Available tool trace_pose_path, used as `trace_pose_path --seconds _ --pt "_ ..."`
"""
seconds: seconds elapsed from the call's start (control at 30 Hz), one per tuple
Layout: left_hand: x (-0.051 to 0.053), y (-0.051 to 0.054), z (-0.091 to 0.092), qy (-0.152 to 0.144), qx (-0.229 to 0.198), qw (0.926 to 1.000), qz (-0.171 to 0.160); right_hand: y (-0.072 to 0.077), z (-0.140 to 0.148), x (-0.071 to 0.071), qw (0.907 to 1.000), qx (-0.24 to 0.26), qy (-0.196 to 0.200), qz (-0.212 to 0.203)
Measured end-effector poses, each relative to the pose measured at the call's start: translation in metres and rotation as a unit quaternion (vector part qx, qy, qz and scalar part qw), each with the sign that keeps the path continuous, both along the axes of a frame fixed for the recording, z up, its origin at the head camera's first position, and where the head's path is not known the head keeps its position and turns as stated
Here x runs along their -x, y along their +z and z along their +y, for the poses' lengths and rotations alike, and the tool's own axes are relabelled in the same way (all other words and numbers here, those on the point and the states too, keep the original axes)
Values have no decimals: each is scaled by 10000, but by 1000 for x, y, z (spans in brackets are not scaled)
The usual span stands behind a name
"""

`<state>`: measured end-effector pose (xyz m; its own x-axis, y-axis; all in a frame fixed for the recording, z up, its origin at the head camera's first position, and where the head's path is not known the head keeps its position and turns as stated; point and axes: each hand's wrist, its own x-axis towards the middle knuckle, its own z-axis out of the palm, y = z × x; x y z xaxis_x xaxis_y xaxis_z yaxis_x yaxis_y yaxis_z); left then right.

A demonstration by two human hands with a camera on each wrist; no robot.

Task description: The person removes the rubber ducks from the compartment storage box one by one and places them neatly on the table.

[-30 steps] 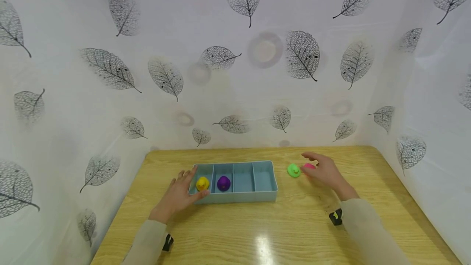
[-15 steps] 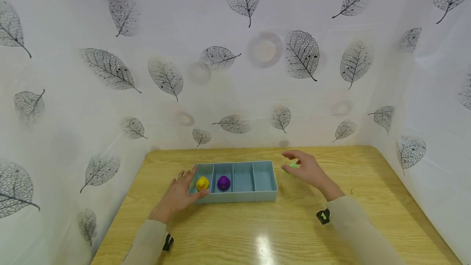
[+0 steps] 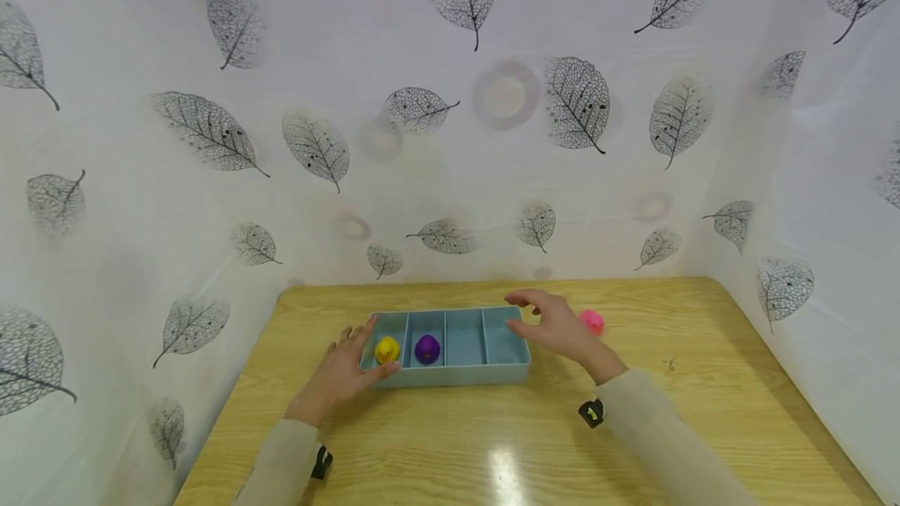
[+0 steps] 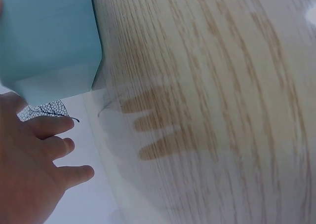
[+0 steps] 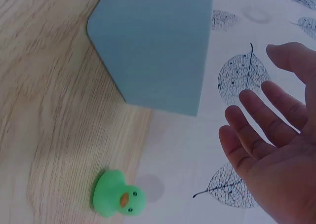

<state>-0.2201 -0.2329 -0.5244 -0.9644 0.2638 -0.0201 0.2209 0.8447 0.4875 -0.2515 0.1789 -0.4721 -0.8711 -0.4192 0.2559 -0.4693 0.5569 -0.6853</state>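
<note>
A light-blue box [image 3: 450, 375] with several compartments in a row sits on the table. The leftmost compartment holds a yellow rubber duck [image 3: 387, 350] and the one beside it a purple rubber duck [image 3: 427, 350]. My left hand [image 3: 342, 369] holds the box's left end, thumb at the front rim and index finger at the back corner. With fingers spread and nothing between them, my right hand [image 3: 558, 328] hovers at the box's right end. A green rubber duck [image 5: 117, 194] stands on the table in the right wrist view; in the head view that hand hides it.
A pink rubber duck [image 3: 593, 322] stands on the wooden table [image 3: 450, 443], right of my right hand. White sheeting [image 3: 450, 178] with printed leaves surrounds the table at the back and both sides. A black strap piece [image 3: 592, 413] hangs at the right wrist.
My right hand has moved left, from the pink duck past the green one to the box's right end, picking up neither. My left hand and the box have stayed in place.
</note>
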Motion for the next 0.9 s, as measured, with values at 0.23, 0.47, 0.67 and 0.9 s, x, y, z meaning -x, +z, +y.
trace_pose_path --seconds 0.23,0.47,0.67,0.9 --pt "1 0 -1 0 11 10000 32 2 -20 -1 9995 -1 319 35" --pt "0 -2 0 -4 29 10000 62 3 -39 -2 9985 44 554 -17" --pt "0 -2 1 -1 33 10000 34 5 -53 -3 9975 -57 700 -58" --pt "1 -1 -1 25 25 10000 63 4 -70 -1 9958 -55 908 -144"
